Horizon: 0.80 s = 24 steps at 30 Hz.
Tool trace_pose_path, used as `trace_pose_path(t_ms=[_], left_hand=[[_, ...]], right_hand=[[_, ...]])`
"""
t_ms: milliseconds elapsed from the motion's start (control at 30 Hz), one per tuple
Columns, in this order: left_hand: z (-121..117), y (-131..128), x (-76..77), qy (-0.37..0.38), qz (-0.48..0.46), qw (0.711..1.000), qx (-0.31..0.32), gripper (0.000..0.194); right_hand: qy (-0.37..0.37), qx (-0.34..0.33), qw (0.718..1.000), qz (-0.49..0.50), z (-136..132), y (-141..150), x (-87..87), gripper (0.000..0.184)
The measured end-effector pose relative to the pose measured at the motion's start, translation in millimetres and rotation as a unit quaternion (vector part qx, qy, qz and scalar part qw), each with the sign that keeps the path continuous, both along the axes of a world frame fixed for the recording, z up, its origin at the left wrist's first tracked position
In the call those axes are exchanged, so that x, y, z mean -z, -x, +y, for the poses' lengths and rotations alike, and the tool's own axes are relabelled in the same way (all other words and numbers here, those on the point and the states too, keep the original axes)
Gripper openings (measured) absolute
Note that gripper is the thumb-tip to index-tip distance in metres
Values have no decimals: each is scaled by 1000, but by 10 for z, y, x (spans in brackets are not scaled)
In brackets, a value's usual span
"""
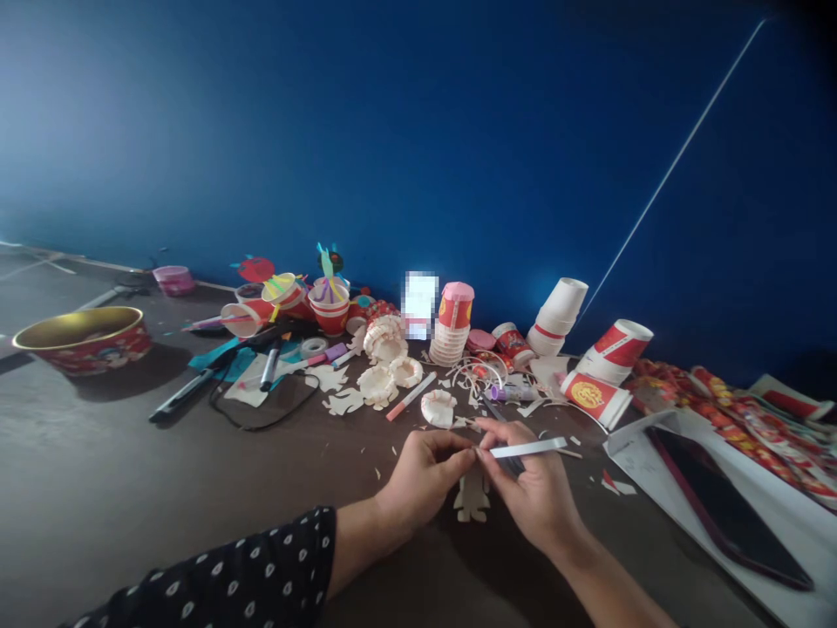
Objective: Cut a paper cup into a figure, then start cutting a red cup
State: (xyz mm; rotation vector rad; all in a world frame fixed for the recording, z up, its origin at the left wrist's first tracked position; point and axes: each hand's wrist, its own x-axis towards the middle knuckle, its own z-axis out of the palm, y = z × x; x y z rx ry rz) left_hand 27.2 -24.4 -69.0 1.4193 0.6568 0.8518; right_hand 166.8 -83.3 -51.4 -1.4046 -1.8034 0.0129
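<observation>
White paper strip (528,448) pinched tight in right hand (533,493) grip, left hand (418,478) curled just beside its end.

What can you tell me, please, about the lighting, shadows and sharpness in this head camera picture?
In the head view, the blue wall is bright at upper left and nearly black at top right; the bowl casts a soft shadow on the table; one pale patch is pixelated; the left hand, right hand and paper strip look fairly sharp.

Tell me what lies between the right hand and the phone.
Head view: from the right hand to the phone, paper scraps, then a white sheet.
</observation>
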Motion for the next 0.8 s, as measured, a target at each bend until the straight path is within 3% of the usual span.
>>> trace_pose_path(t_ms=[200, 467, 800], left_hand=[[15, -12, 39, -9, 9, 1000, -16, 23], [-2, -9, -19, 15, 12, 999, -47, 24], [-5, 0, -38, 32, 4, 997, -65, 26]], right_hand=[[-9, -3, 1000, -11, -11, 17, -20, 25], [-49, 7, 998, -40, -18, 44, -12, 25], [-60, 43, 997, -1, -39, 9, -15, 16]])
